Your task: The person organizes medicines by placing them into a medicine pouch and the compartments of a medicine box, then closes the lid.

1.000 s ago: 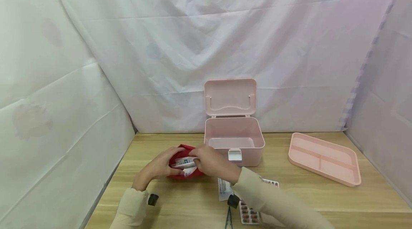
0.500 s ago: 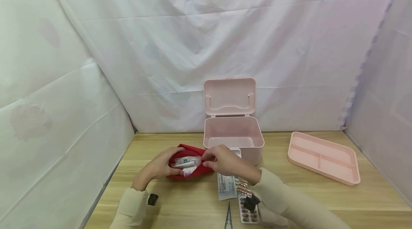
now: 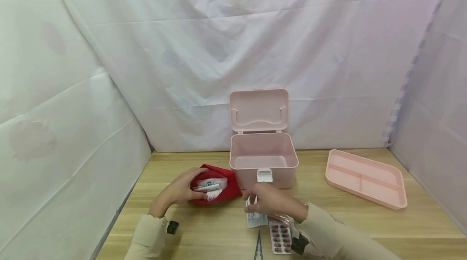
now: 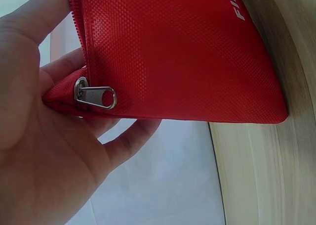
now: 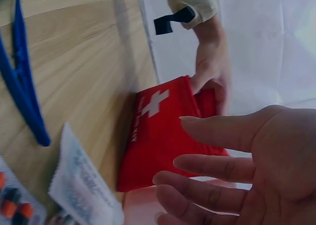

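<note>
My left hand [image 3: 178, 189] grips the left end of a red first-aid pouch [image 3: 233, 191], thumb at its near side and fingers at the far side. The pouch's mouth is unzipped, and white packets [image 3: 213, 185] show inside. In the left wrist view, a metal zip pull [image 4: 98, 96] hangs by the palm. My right hand [image 3: 271, 200] hovers to the right of the pouch, above a printed white sachet [image 3: 256, 221]. Its fingers are spread and hold nothing, as the right wrist view shows. There, a white cross [image 5: 156, 103] marks the pouch's front.
Behind stands a pink box [image 3: 242, 177] with its lid [image 3: 260, 108] raised. A divided pink tray [image 3: 361, 183] lies to the right. Near the front are a capsule blister pack [image 3: 281, 237] and blue tweezers [image 3: 258, 246]. Coppery strips lie partly under my right wrist.
My right hand has come out of the pouch's mouth, pulled its right side outward, then let go and moved right and nearer. My left hand keeps its grip.
</note>
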`<action>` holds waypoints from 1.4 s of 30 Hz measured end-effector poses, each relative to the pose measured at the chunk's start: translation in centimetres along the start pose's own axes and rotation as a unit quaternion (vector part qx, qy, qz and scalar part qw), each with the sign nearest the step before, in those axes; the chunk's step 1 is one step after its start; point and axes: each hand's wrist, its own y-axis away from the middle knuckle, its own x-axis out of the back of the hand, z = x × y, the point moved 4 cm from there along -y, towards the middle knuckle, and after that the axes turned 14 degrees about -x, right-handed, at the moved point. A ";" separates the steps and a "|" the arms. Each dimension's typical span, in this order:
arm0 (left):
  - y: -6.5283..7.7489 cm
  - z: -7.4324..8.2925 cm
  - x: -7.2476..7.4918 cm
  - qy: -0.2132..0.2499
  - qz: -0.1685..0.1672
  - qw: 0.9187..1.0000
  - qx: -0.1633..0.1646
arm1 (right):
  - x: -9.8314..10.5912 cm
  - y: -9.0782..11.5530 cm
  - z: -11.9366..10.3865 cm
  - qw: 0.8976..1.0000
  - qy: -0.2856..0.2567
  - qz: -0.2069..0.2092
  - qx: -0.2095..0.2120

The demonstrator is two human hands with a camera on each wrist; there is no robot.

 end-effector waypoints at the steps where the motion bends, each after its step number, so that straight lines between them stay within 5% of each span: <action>1: 0.0 0.0 0.0 0.000 0.000 1.000 0.000 | -0.2 0.1 0.3 1.000 -0.004 0.002 -0.002; 10: 0.0 0.0 -0.1 0.002 0.000 1.000 -0.005 | -1.4 0.1 3.4 0.999 -0.024 0.045 -0.014; 23: 0.0 0.0 0.0 -0.001 -0.003 1.000 -0.003 | -1.7 -0.3 6.6 0.991 -0.055 0.075 -0.099; 34: -0.2 0.1 0.0 0.003 -0.002 1.000 -0.003 | -1.8 -0.7 7.6 0.981 -0.060 0.100 -0.152; 42: -0.1 0.1 0.1 0.003 -0.004 1.000 -0.003 | -2.3 -1.2 7.9 0.980 -0.036 0.121 -0.152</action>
